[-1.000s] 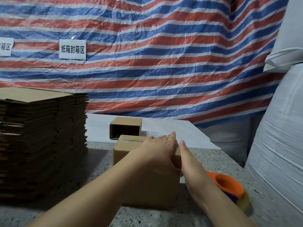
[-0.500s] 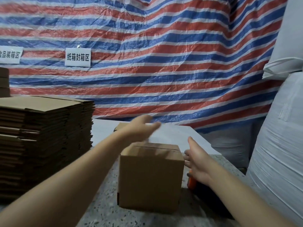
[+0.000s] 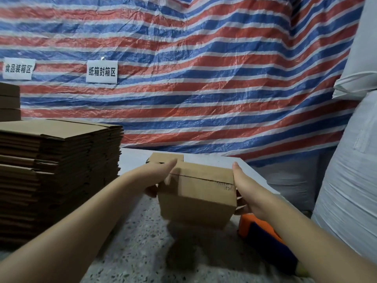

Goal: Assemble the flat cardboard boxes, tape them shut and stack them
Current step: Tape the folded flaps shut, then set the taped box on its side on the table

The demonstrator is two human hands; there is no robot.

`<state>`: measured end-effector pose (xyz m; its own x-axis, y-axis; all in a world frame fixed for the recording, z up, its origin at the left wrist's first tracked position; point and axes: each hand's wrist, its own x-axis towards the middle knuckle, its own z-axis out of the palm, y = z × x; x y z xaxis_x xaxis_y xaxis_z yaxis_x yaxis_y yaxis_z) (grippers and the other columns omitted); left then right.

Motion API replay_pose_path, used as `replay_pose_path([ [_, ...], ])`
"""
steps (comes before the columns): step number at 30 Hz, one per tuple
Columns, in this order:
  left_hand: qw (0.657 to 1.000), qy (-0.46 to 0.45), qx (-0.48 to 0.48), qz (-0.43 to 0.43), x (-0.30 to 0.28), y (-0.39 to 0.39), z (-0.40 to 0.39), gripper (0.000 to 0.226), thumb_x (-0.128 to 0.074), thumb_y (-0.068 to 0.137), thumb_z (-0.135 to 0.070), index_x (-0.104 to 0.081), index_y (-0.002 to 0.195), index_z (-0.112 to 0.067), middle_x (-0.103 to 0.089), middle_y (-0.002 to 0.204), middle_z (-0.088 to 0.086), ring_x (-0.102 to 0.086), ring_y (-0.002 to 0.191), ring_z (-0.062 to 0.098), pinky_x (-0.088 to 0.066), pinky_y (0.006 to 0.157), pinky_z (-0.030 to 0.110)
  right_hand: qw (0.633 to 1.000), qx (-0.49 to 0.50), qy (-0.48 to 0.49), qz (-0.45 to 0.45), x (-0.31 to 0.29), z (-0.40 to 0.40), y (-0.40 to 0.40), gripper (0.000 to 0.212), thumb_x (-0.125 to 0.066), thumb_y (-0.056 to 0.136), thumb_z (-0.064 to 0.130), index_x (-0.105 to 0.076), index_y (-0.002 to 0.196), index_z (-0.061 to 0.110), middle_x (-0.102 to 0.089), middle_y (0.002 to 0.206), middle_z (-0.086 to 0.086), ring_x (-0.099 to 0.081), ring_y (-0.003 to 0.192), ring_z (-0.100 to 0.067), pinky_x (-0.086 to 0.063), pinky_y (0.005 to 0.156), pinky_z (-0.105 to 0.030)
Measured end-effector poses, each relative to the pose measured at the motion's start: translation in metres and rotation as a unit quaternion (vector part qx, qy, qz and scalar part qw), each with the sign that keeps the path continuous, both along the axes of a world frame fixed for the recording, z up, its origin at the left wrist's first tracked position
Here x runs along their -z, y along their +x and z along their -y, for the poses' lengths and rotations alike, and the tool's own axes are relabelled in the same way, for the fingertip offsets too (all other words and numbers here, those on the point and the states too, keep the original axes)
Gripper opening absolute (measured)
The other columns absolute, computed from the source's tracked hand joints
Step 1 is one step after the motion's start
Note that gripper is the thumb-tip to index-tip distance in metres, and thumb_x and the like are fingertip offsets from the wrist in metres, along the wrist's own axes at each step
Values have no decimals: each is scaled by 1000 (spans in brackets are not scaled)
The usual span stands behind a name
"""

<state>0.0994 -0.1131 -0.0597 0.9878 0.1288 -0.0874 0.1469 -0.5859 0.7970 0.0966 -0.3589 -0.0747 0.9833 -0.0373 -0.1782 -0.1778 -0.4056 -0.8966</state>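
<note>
A small assembled cardboard box [image 3: 195, 201] hangs tilted just above the speckled table [image 3: 142, 246], its top flaps closed along a dark seam. My left hand [image 3: 159, 176] grips its left end, fingers laid over the top edge and thumb lower on the side. At the opposite end my right hand [image 3: 242, 186] holds it, thumb up along the top corner and fingers curled round the side. An orange and blue tape dispenser [image 3: 257, 227] lies on the table under my right forearm. A tall stack of flat cardboard boxes [image 3: 61, 170] stands at the left.
Another small box [image 3: 163, 157] lies on a white sheet [image 3: 132, 158] behind the held one. Stacked brown boxes [image 3: 9, 103] show at the far left edge. Large white sacks [image 3: 350, 180] crowd the right side. A striped tarp [image 3: 204, 88] hangs behind.
The box has left the table and tilted. My left hand dropped from above it onto its left end, and my right hand closed on its right end.
</note>
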Motion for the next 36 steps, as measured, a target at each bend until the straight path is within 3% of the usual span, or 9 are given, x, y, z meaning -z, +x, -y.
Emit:
replay_pose_path([
  [3,990,-133,3,40,13,7,3,72,-32,94,-72,-49,134,-15,-59,122,11,-63,104,30,-54,93,46,997,31,73,20,12,0,8,73,-22,98,73,-54,134,18,-61,131,-11,-55,122,-31,-42,110,-53],
  [6,982,-179,-25,51,34,13,10,71,-43,93,-68,-42,138,-13,-55,125,8,-57,112,28,-47,102,49,994,42,57,77,31,2,16,58,-47,103,47,-37,150,13,-49,147,-8,-50,127,-26,-42,104,-42],
  [11,972,-202,-32,118,63,10,14,67,-59,93,-51,-38,143,-13,-53,123,2,-51,101,14,-45,76,25,986,1,42,159,57,6,18,56,-60,87,-7,-45,134,20,-52,138,-6,-59,111,-16,-53,91,-36],
  [17,981,-129,15,141,106,2,24,45,-61,96,-19,-48,139,-17,-59,121,0,-60,105,14,-55,77,24,983,17,-93,156,90,5,18,45,-66,88,9,-41,124,20,-52,125,-5,-54,106,-17,-50,80,-26],
  [21,977,-152,12,150,103,1,28,41,-55,97,-44,-51,131,-22,-60,131,3,-60,100,7,-51,72,15,986,46,-76,144,86,5,21,38,-58,95,46,-49,122,21,-58,121,-2,-56,100,-15,-47,80,-31],
  [25,989,-125,-21,82,81,10,25,89,-18,87,-78,-45,146,-16,-47,149,12,-47,133,27,-37,109,42,979,65,-140,133,67,2,20,109,-10,77,92,-64,124,9,-65,121,-10,-61,111,-25,-48,99,-43],
  [28,993,-109,-47,6,59,19,23,97,-7,85,-81,-41,147,-14,-49,147,14,-56,120,34,-45,95,43,980,77,-163,87,43,2,24,115,1,77,89,-61,132,9,-63,132,-15,-63,113,-31,-51,100,-48],
  [31,995,-93,-36,-32,44,25,24,78,-17,96,-70,-45,142,-13,-58,134,12,-62,103,28,-47,80,36,988,57,-140,10,21,4,31,80,-16,99,70,-54,135,10,-68,118,-18,-70,94,-31,-60,79,-39],
  [36,991,-101,39,82,43,46,16,27,-40,102,-32,-60,119,-25,-66,108,-2,-60,97,13,-45,74,28,987,8,-152,59,9,22,51,35,-47,100,29,-55,123,4,-67,101,-12,-70,90,-25,-55,71,-31],
])
